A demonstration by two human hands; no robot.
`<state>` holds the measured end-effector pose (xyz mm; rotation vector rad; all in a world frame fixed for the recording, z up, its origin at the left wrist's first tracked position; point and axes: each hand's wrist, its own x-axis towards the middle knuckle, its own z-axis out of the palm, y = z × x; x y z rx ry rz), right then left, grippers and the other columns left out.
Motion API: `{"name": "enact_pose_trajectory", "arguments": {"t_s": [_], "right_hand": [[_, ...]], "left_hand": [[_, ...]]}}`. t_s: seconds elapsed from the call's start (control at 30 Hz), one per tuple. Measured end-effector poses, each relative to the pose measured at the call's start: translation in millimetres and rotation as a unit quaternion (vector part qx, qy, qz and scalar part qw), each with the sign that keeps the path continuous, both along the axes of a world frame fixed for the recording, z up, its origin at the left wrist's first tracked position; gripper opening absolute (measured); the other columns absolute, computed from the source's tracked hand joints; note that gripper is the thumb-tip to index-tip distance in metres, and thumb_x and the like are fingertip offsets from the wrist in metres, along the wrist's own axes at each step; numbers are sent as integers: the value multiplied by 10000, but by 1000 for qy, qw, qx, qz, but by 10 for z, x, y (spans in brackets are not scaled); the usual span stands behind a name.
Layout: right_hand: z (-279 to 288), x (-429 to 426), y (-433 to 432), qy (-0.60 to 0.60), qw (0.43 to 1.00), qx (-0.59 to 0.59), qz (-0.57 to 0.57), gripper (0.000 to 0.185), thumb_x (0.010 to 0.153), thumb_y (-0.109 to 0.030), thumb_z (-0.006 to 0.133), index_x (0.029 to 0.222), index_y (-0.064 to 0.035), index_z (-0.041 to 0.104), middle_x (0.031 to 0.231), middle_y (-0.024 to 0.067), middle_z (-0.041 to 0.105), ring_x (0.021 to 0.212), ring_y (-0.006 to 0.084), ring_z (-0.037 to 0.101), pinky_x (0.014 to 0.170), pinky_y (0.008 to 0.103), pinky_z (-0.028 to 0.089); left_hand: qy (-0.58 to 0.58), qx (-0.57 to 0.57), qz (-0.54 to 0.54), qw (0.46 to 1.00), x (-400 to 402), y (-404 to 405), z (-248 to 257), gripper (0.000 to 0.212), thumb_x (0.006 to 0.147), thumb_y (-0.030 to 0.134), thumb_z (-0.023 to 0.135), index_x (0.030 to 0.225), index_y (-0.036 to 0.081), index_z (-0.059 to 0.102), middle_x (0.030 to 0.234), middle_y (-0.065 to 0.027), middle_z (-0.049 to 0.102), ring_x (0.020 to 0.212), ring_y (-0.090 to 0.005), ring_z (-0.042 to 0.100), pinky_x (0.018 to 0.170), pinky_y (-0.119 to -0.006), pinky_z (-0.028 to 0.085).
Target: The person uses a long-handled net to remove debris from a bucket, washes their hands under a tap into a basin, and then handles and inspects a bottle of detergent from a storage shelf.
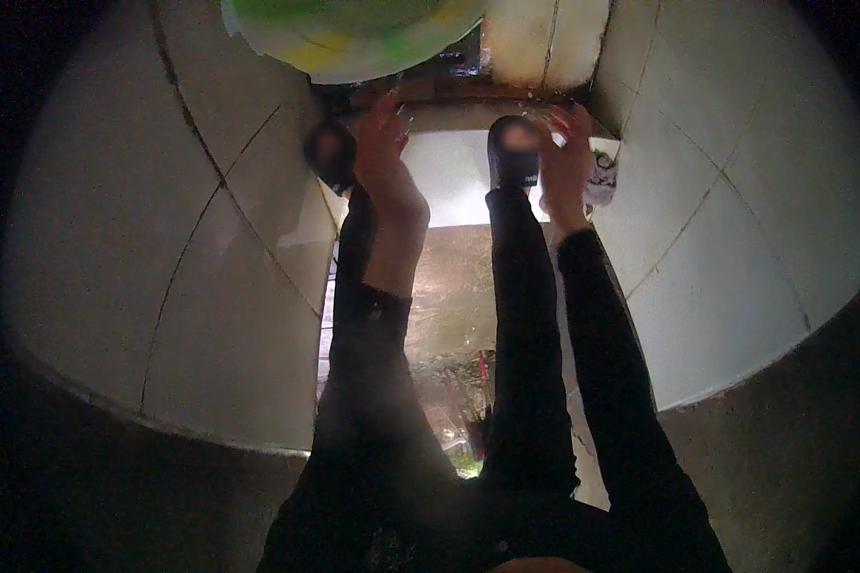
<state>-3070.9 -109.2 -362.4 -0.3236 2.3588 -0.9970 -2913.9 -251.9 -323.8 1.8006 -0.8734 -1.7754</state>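
Observation:
My left hand reaches forward beside a dark sandal on my left foot. Its fingers are blurred and slightly apart, and I see nothing held in them. Small bright specks, perhaps water drops, show around the fingertips. My right hand is just right of the other dark sandal, with curved, spread fingers and no object visible in the grasp. Close by its wrist lies a crumpled grey patterned item, too unclear to name. Both forearms are in black sleeves.
A round green and yellow plastic object, possibly a basin, fills the top. Tiled walls enclose both sides. A brownish ledge crosses ahead of the feet. Between my legs is a bright pale surface above a brownish one.

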Motion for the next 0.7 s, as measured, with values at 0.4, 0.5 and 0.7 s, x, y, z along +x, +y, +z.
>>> {"name": "enact_pose_trajectory", "arguments": {"t_s": [0.4, 0.5, 0.7], "right_hand": [[2195, 253, 3416, 55, 938, 339, 58, 575, 893, -289, 639, 1347, -11, 422, 946, 159, 666, 832, 361, 630, 740, 431, 499], [2661, 553, 3909, -57, 934, 351, -18, 569, 895, -260, 645, 1347, 3, 420, 938, 144, 664, 822, 317, 629, 747, 422, 500], [3168, 673, 4321, -104, 917, 383, -41, 574, 873, -241, 674, 1333, 18, 450, 892, 111, 685, 801, 254, 645, 772, 386, 498]], "left_hand": [[-232, -288, -452, 812, 811, -75, 1670, 511, 840, 45, 589, 1344, 104, 528, 1436, -132, 473, 1326, -334, 431, 1122, -449, 299], [-348, -243, -482, 767, 1290, -65, 2159, 496, 852, 73, 576, 1345, 79, 517, 1412, -165, 476, 1310, -357, 439, 1090, -448, 337], [-383, -231, -493, 746, 2083, 359, 2985, 522, 762, 37, 603, 1282, 53, 567, 1302, -178, 573, 1255, -332, 504, 1088, -422, 359]]}}
